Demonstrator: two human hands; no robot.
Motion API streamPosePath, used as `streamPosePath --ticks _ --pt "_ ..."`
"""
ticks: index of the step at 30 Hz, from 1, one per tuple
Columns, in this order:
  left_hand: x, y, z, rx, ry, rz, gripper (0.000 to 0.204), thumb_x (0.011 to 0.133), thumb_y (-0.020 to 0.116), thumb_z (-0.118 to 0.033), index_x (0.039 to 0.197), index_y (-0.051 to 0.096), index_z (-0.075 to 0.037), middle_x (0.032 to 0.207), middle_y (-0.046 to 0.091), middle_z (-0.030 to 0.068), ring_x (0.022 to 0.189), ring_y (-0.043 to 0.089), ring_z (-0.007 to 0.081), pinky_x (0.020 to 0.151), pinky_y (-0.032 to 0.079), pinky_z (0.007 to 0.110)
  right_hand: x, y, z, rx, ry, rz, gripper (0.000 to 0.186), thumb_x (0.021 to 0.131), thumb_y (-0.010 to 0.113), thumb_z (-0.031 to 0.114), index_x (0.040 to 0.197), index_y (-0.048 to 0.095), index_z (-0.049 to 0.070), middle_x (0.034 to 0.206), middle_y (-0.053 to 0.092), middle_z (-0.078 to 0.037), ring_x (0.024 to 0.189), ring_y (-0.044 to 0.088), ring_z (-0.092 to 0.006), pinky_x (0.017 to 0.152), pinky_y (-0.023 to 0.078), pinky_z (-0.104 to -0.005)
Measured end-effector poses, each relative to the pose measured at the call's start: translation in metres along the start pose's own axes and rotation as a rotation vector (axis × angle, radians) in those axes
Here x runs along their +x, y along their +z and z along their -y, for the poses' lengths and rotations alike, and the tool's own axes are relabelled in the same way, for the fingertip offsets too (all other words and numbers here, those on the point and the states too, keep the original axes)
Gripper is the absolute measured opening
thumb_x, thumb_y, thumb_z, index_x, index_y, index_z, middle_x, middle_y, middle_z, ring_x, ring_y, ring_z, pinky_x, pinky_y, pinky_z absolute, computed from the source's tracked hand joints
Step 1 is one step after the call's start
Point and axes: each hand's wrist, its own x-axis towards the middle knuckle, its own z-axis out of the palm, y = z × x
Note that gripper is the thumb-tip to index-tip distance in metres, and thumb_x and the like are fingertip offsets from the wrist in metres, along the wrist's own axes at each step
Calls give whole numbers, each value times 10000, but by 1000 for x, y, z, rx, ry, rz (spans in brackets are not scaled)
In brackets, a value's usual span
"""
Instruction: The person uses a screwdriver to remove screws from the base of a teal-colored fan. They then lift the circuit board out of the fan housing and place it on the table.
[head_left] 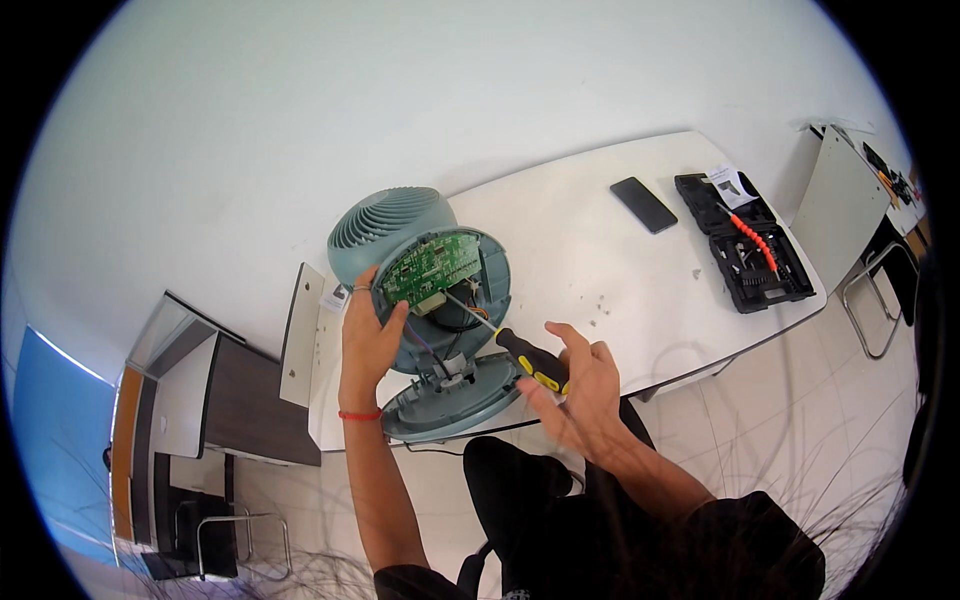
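My left hand (372, 335) grips the left edge of the opened fan base (496, 262), its thumb at the green circuit board (428, 268). My right hand (575, 390) holds a black and yellow screwdriver (530, 356), index finger raised off the handle, with the shaft reaching in below the board; the tip is too small to make out. Wires run down to a small grey part (455, 372) on the round lower cover (435, 410) at the table's front edge. The green-grey fan head (385, 215) rests behind the base.
A white table (570, 230) holds a black phone (643, 204), small scattered bits and, at right, an open black tool case (750, 280) with an orange flexible shaft (750, 235). A side desk with tools (885, 180) and chair (870, 330) stand right; desks (210, 400) and a chair stand left.
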Motion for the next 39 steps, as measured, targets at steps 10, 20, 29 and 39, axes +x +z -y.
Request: streamPosePath --ticks 10,20,29,39 --pt "1 2 2 6 19 -12 589 917 707 -55 1459 490 27 1268 652 238 1194 628 378 1036 470 401 -6 4 -5 194 212 40 593 847 805 184 1358 547 28 882 554 -115 772 486 -247 668 386 -373" --pt "2 3 3 10 15 -12 600 917 713 -65 1468 489 17 1270 653 239 1191 629 376 1032 471 406 -5 2 -5 282 311 111 596 866 805 228 1354 538 14 783 588 -104 747 529 -263 696 428 -373" --pt "3 4 4 46 26 -31 571 931 693 -42 1461 484 -4 1275 655 194 1173 635 285 1027 479 367 4 -2 -2 372 498 139 548 904 769 177 1357 517 2 857 589 -132 820 567 -258 717 464 -371" --pt "-1 9 -1 4 108 -109 408 909 705 -38 1287 551 -52 1345 553 194 1254 569 333 1073 442 393 14 -6 0 338 498 126 507 929 758 161 1344 508 11 864 576 -138 723 586 -267 683 487 -375"
